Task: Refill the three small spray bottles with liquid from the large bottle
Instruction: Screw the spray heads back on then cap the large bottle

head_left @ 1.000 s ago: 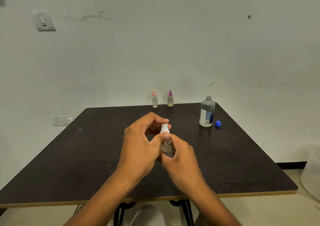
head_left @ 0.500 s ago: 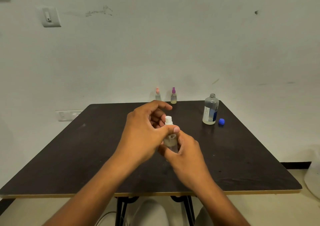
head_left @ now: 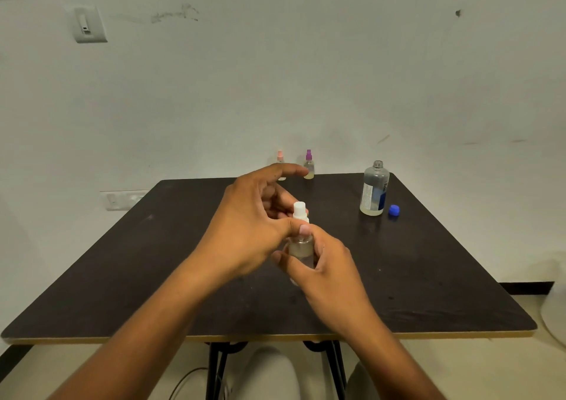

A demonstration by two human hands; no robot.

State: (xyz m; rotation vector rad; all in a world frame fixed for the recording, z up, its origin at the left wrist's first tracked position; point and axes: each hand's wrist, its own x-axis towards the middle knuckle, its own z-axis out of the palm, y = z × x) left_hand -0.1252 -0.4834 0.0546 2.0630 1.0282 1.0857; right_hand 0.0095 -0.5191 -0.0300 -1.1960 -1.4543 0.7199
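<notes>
Over the middle of the dark table (head_left: 122, 277) my right hand (head_left: 324, 264) grips the clear body of a small spray bottle (head_left: 301, 246). My left hand (head_left: 254, 218) pinches its white spray top (head_left: 300, 211) with thumb and fingers, the index finger stretched out. Two more small spray bottles stand at the far edge: a pink-capped bottle (head_left: 280, 157), partly hidden by my left hand, and a purple-capped bottle (head_left: 308, 165). The large bottle (head_left: 374, 189) stands uncapped at the far right, with its blue cap (head_left: 394, 210) lying beside it.
The table stands against a white wall with a switch plate (head_left: 87, 24) high on the left and a socket (head_left: 122, 199) near table height. A pale container (head_left: 554, 310) sits on the floor at the right.
My left fingers have shifted round the white spray top, the index finger now stretched out further. Both hands and the bottle sit slightly further from me and a little to the right.
</notes>
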